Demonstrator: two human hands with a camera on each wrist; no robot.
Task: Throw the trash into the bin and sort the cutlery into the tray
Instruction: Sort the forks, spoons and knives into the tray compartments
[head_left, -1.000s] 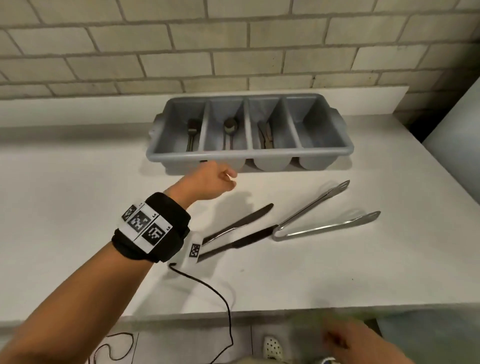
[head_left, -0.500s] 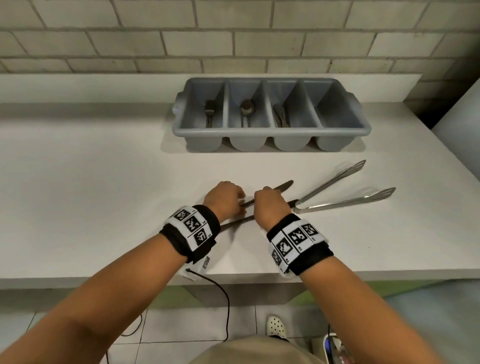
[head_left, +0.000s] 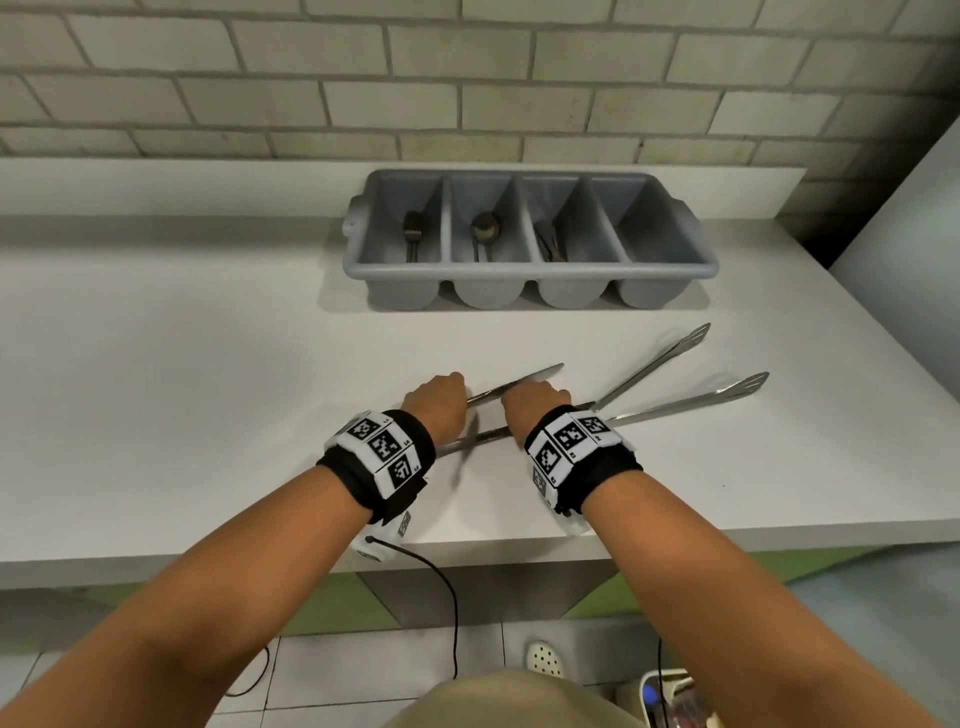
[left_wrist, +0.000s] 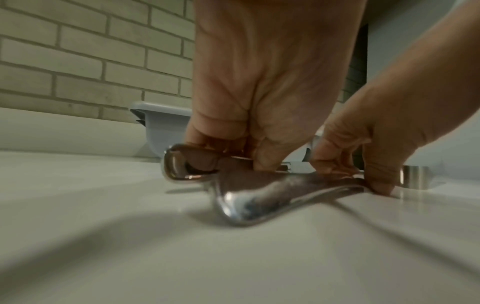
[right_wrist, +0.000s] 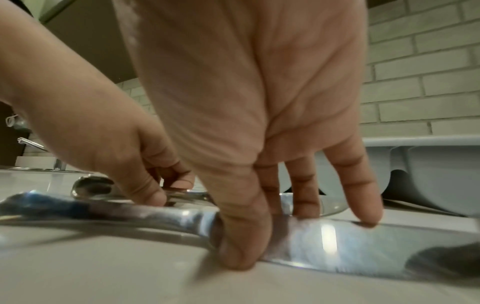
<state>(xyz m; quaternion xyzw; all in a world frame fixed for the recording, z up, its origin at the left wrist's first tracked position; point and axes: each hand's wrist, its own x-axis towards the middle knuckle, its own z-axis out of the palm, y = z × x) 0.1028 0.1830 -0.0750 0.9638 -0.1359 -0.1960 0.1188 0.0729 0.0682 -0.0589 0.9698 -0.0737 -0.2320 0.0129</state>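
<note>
Two steel table knives lie on the white counter (head_left: 208, 389). My left hand (head_left: 439, 402) pinches the handle of the far knife (head_left: 524, 383); the left wrist view shows its fingers curled round that handle (left_wrist: 182, 164). My right hand (head_left: 535, 402) pinches the near knife (head_left: 483, 435) where handle meets blade, thumb on one edge and fingers on the other (right_wrist: 324, 240). Both knives still touch the counter. Steel tongs (head_left: 675, 402) lie spread open just right of my right hand. The grey four-compartment cutlery tray (head_left: 530, 273) stands behind, holding a fork, a spoon and knives; its right compartment is bare.
A brick wall and a raised white ledge (head_left: 156, 187) run behind the tray. The counter's front edge lies under my wrists, with a black cable (head_left: 452, 613) hanging over it to the tiled floor. A pale panel (head_left: 914, 249) rises at the right end.
My left hand came back from the tray's front and my right hand rose from below the counter edge; both now pinch the knives. Over the last half second they barely shifted.
</note>
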